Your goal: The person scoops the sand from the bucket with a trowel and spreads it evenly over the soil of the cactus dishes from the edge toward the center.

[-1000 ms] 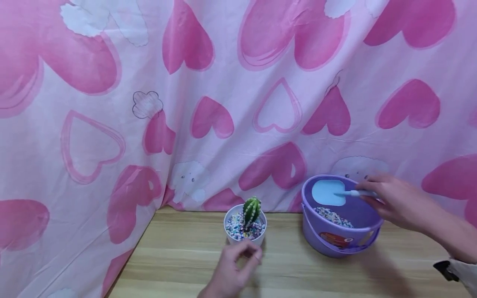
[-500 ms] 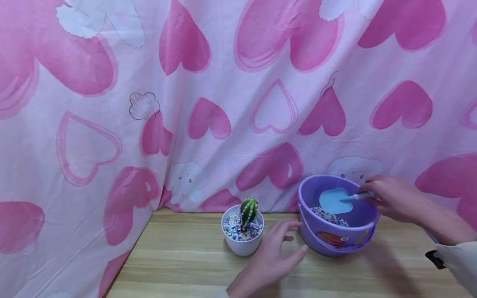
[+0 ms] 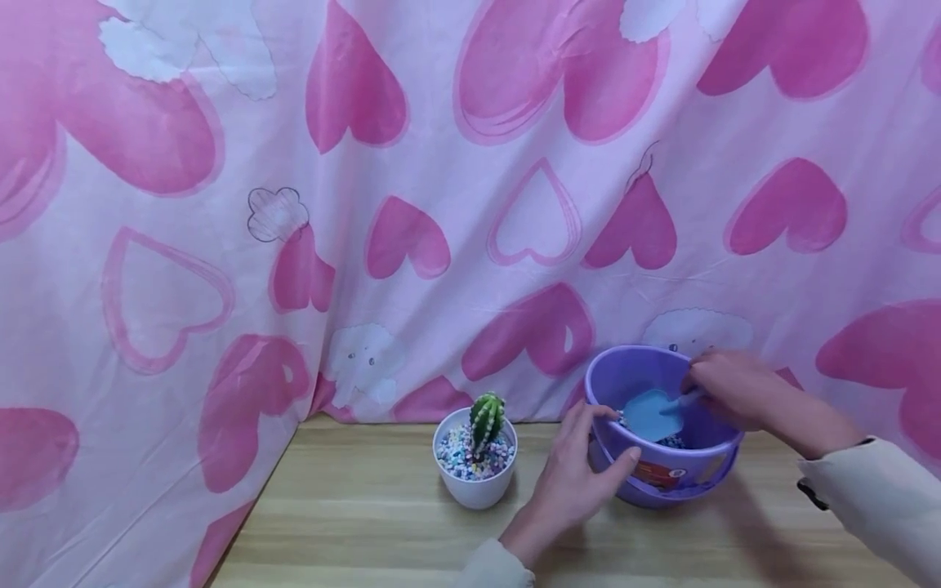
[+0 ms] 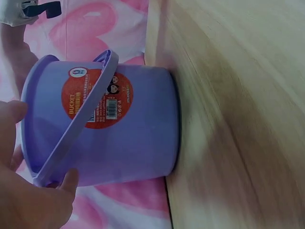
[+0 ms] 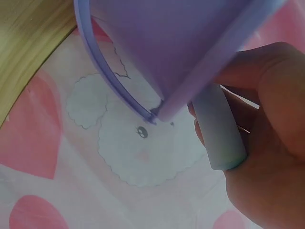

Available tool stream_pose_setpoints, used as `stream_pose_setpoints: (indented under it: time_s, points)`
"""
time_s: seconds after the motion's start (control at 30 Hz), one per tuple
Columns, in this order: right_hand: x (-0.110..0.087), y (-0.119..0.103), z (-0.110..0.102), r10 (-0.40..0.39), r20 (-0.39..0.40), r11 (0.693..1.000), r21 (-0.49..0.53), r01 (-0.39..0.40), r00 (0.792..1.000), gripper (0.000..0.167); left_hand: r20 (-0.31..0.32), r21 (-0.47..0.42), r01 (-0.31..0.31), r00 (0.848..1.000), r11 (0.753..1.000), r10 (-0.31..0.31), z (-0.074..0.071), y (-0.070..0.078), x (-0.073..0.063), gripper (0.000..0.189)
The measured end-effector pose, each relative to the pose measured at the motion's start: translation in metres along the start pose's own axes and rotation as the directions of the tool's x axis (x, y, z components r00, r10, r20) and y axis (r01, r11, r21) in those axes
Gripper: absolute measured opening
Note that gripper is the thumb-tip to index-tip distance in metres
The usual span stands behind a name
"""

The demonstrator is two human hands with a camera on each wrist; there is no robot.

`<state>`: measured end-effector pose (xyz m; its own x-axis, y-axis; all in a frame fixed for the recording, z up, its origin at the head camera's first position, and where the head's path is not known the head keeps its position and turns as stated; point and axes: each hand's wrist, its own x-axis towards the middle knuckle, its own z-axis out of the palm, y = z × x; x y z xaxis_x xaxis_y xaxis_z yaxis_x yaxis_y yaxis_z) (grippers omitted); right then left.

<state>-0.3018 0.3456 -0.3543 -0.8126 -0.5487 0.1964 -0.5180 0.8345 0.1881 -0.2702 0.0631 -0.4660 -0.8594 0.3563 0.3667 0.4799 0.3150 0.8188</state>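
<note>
My right hand (image 3: 735, 388) grips the handle of a light blue toy shovel (image 3: 653, 416). The shovel's blade is down inside a purple bucket (image 3: 613, 371), against small multicoloured pebbles (image 3: 672, 443) at the bottom. In the right wrist view, the pale shovel handle (image 5: 219, 136) lies between my fingers and palm beside the bucket's rim. My left hand (image 3: 577, 469) holds the bucket's near left rim, fingertips over the edge and thumb at the front outside. The left wrist view shows the bucket's wall (image 4: 138, 148) with a red label and its lowered carrying handle (image 4: 83, 117).
Left of the bucket, a small white pot (image 3: 478, 492) holds a green cactus (image 3: 487, 420) set in coloured pebbles. Both containers stand on a wood-grain table (image 3: 353, 506). A pink heart-print curtain (image 3: 412, 327) hangs behind and on the left.
My left hand has moved from in front of the cactus pot rightward to the bucket's rim. My right hand has lowered the shovel from near the rim deeper into the bucket, onto the pebbles.
</note>
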Motion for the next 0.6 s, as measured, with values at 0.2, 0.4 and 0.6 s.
stream_pose_setpoints:
  time_s: [0.2,0.4,0.6]
  points:
    - [0.0,-0.001,0.009,0.062,0.086,0.998,0.005,-0.063,0.994,0.024,-0.042,-0.045,0.012,0.999,0.999,-0.014,0.008,-0.003,0.008,0.045]
    - [0.003,-0.001,0.017,0.073,0.116,0.997,-0.021,-0.071,0.991,0.024,-0.034,-0.118,0.012,0.999,0.993,-0.017,0.011,-0.008,0.011,0.046]
    - [0.007,-0.003,0.023,0.056,0.144,0.998,0.034,-0.062,0.988,0.021,-0.049,-0.166,0.004,0.999,0.986,-0.012,0.014,-0.012,0.011,0.044]
